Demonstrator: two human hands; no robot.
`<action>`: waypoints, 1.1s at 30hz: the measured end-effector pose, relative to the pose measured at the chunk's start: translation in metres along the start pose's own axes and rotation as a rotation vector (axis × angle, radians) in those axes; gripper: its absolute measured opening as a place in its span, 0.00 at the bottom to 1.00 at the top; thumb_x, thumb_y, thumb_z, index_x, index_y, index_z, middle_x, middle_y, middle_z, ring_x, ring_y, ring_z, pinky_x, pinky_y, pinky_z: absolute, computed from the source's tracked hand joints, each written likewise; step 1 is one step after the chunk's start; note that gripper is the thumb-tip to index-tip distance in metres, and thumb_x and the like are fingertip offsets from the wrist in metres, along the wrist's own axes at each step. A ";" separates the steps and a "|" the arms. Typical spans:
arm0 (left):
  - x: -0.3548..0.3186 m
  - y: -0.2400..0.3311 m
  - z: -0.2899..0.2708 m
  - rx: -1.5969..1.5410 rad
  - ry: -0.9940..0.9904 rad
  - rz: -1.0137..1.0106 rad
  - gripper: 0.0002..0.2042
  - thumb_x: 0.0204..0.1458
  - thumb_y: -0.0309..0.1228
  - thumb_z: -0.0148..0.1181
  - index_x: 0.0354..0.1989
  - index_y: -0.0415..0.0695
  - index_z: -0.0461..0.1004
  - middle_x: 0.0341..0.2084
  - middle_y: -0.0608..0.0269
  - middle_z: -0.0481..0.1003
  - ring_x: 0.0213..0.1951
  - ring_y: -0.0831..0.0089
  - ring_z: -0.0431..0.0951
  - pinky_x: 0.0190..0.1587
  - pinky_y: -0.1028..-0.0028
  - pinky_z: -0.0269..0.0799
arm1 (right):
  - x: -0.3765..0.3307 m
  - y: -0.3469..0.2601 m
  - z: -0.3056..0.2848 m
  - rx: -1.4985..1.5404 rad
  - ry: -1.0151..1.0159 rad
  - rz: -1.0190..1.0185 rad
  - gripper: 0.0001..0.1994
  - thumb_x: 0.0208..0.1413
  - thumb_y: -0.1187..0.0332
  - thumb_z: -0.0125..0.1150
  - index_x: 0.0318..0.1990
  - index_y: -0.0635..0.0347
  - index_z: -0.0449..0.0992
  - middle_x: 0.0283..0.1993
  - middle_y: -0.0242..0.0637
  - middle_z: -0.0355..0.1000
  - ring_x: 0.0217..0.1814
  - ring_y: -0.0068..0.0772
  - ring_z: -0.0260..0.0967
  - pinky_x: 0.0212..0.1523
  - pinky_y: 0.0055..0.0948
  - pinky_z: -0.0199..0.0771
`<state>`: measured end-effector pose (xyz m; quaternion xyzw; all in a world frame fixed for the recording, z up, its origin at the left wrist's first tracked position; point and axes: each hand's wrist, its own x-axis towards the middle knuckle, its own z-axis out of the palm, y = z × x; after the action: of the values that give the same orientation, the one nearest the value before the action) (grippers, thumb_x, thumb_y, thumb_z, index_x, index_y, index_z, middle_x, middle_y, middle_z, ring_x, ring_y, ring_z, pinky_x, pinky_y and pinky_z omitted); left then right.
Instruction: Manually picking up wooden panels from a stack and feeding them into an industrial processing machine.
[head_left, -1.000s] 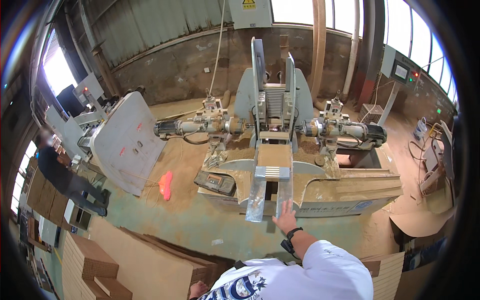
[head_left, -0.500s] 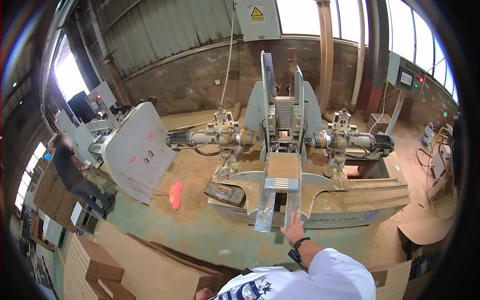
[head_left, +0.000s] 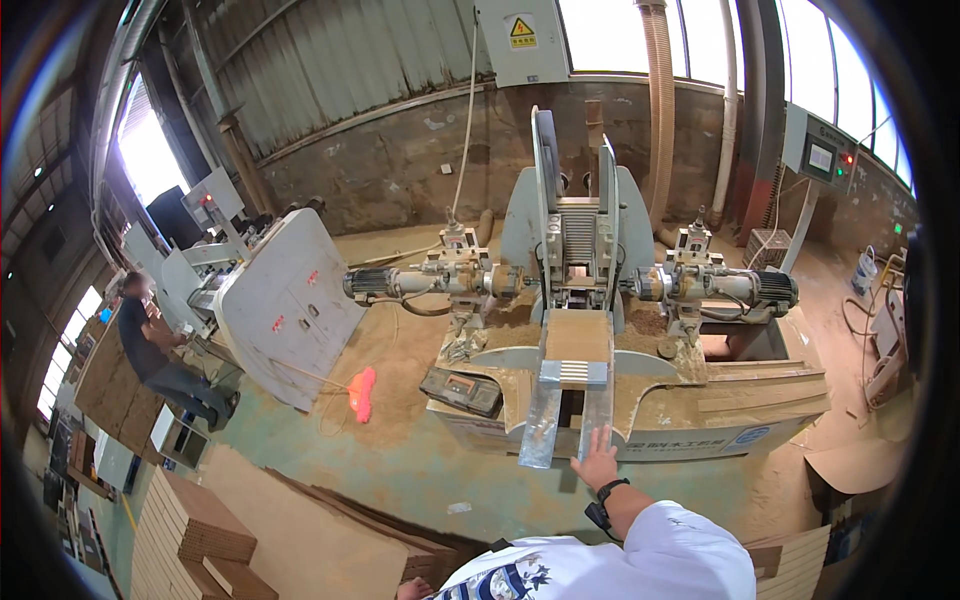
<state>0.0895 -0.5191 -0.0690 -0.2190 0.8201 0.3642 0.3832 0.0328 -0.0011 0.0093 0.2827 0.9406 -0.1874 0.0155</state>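
Note:
My right hand (head_left: pixel 597 464) rests with fingers stretched out on the near end of the right metal rail (head_left: pixel 597 410). A watch-like black band is round its wrist. Beside it runs the left metal rail (head_left: pixel 541 425), parallel, with a gap between the two. Farther up, brown boards (head_left: pixel 577 335) lie across the rails, their pale edges facing me, in front of the upright plates of a woodworking machine (head_left: pixel 577 230). At the lower edge shows a small part of my left hand (head_left: pixel 414 589), near a brown board stack; its fingers are not clear.
Motor units (head_left: pixel 735 285) flank the machine. A black toolbox (head_left: pixel 460 391) sits on its left front. Brown panels (head_left: pixel 300 520) are stacked at lower left. A pink-orange broom head (head_left: pixel 362 394) lies on the dusty floor. Another person (head_left: pixel 155 350) stands at far left beside a second machine (head_left: pixel 290 310).
The whole view has shifted slightly right and down. My right hand stays on the right rail, and the boards keep their place on the rails.

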 end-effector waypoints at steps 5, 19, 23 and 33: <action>0.005 0.012 -0.004 -0.101 -0.066 -0.022 0.12 0.49 0.40 0.52 0.29 0.43 0.73 0.26 0.58 0.74 0.31 0.66 0.73 0.36 0.68 0.67 | 0.000 -0.003 -0.006 -0.003 -0.007 0.001 0.48 0.42 0.46 0.57 0.64 0.62 0.41 0.68 0.54 0.28 0.56 0.70 0.50 0.54 0.49 0.58; 0.033 -0.056 0.015 -1.006 -0.271 -0.014 0.09 0.51 0.37 0.50 0.28 0.45 0.69 0.22 0.66 0.70 0.22 0.74 0.68 0.23 0.75 0.64 | 0.000 0.009 0.010 0.090 0.039 -0.054 0.48 0.36 0.56 0.62 0.63 0.68 0.43 0.68 0.52 0.28 0.64 0.62 0.44 0.57 0.48 0.54; 0.014 -0.042 0.011 -0.781 -0.012 -0.124 0.11 0.49 0.41 0.52 0.29 0.45 0.71 0.22 0.68 0.70 0.23 0.77 0.68 0.24 0.75 0.63 | 0.010 0.002 0.019 0.015 0.134 -0.136 0.47 0.37 0.58 0.62 0.63 0.67 0.42 0.68 0.51 0.28 0.58 0.65 0.51 0.54 0.48 0.58; -0.103 0.150 -0.088 -0.085 0.292 0.770 0.13 0.51 0.39 0.52 0.31 0.41 0.73 0.23 0.64 0.73 0.28 0.72 0.72 0.32 0.71 0.68 | 0.027 0.000 0.001 -0.250 0.195 -0.108 0.43 0.38 0.39 0.58 0.53 0.69 0.57 0.57 0.58 0.55 0.54 0.57 0.59 0.49 0.58 0.60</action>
<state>0.0151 -0.4829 0.1153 0.0386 0.8722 0.4795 0.0892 0.0105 0.0130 0.0049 0.2446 0.9674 -0.0412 -0.0510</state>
